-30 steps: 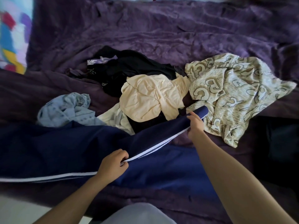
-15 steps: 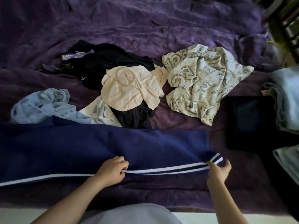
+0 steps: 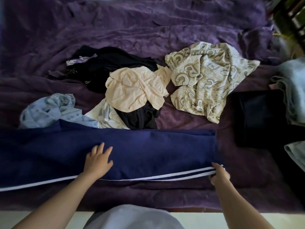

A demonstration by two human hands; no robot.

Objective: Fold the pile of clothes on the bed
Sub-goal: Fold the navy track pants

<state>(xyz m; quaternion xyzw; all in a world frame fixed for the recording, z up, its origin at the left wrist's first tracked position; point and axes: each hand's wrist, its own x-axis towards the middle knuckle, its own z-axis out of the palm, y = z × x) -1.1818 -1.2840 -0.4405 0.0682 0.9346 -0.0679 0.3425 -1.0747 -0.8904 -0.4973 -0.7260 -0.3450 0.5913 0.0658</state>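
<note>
Navy blue track trousers [image 3: 156, 149] with white side stripes now lie flat, stretched lengthwise along the near edge of the purple plush bed cover [image 3: 148, 30]. A second ago the leg end was held up over the pile. It has since been brought down and laid straight, the stripes running along the near edge.

Left hand [image 3: 99, 160]: half a second ago it pinched the stripe. It has let go and now rests palm down on the middle of the trousers, fingers spread and straight, holding nothing. Reads as smoothing or pinning the cloth.

Right hand [image 3: 219, 176]: still at the striped cuff end. Fingers are curled there and look to be pinching the hem, though that corner is motion-blurred so the exact hold is unclear.

Meaning for the task: the legs seem aligned and flattened, so the trousers are likely ready for the crosswise fold, cuff carried toward the waist.

Still unfolded behind them: crumpled cream cotton top [image 3: 133, 93] on top of black garments [image 3: 115, 61], beige letter-print cloth [image 3: 206, 83] beside it, pale blue dotted garment [image 3: 49, 109] touching the far edge of the trousers. At right sit a dark folded item [image 3: 257, 119] and pale grey-blue folded pieces [image 3: 295, 90]. Most of the work remains.
</note>
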